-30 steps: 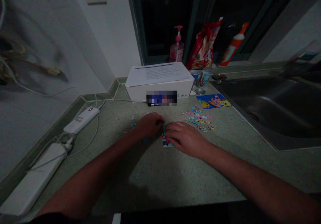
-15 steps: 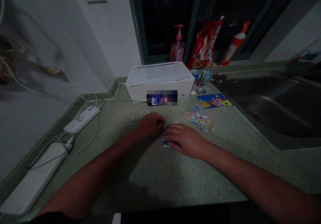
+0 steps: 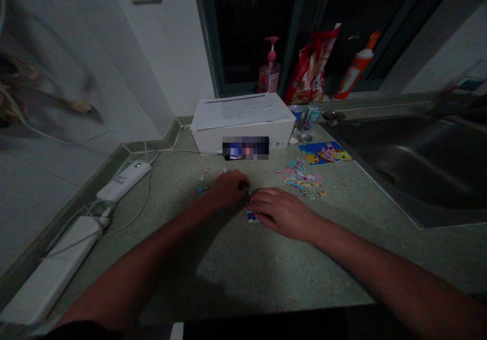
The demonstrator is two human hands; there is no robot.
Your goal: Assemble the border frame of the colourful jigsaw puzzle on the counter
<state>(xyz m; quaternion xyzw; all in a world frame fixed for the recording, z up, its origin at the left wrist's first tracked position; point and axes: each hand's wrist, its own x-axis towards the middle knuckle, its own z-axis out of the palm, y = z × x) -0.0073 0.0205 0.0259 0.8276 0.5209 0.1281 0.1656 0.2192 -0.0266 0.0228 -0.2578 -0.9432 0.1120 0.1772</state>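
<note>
In the middle of the counter lies a small joined strip of jigsaw puzzle (image 3: 252, 217), blue, red and white, mostly covered by fingers. My right hand (image 3: 283, 212) rests over it, palm down with fingers stretched out and slightly bent. At the strip's far end my left hand (image 3: 229, 187) is closed in a pinch; whatever is between its fingertips is hidden. Loose jigsaw pieces (image 3: 303, 178) in pink, yellow and light blue are spread to the right. More loose pieces (image 3: 200, 192) lie to the left, partly behind my left hand and forearm.
Behind the hands stands a white box (image 3: 243, 136) with a printed sheet on top and a phone against its front. A SpongeBob-style picture card (image 3: 325, 153) and cans (image 3: 312, 117) are near the sink (image 3: 414, 167). Power strips (image 3: 124, 181) and cables run along the left.
Almost nothing differs. Both hands keep their places at the puzzle strip, with only a very slight shift of the fingers.
</note>
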